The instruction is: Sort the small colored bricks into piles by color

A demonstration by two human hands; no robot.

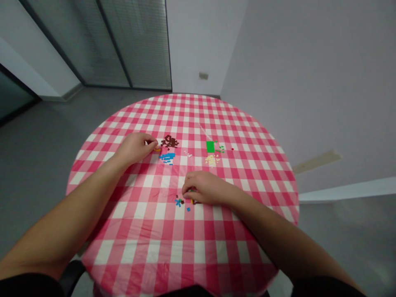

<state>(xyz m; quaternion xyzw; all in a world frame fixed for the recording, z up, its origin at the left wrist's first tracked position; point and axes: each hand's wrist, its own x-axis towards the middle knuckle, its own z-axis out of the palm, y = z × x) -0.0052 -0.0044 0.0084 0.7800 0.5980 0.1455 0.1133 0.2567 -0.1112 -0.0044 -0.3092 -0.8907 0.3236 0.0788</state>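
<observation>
At the left of the tablecloth, my left hand is closed, thumb and fingers drawn together beside a few small yellow building bricks. What its fingertips hold, if anything, is too small to make out. A pile of dark brown bricks lies just right of it, with blue bricks nearer to me. My right hand rests low over a mixed group of small bricks, partly covering it. Its fingers curl together, and their tips hide whatever is between them. One blue brick lies apart from that group.
Right of centre are a green square plate, small green bricks and cream-coloured bricks. Tiny white pieces lie mid-table. A red piece sits farther right. The round table has a pink-and-white checked cloth; walls stand behind it.
</observation>
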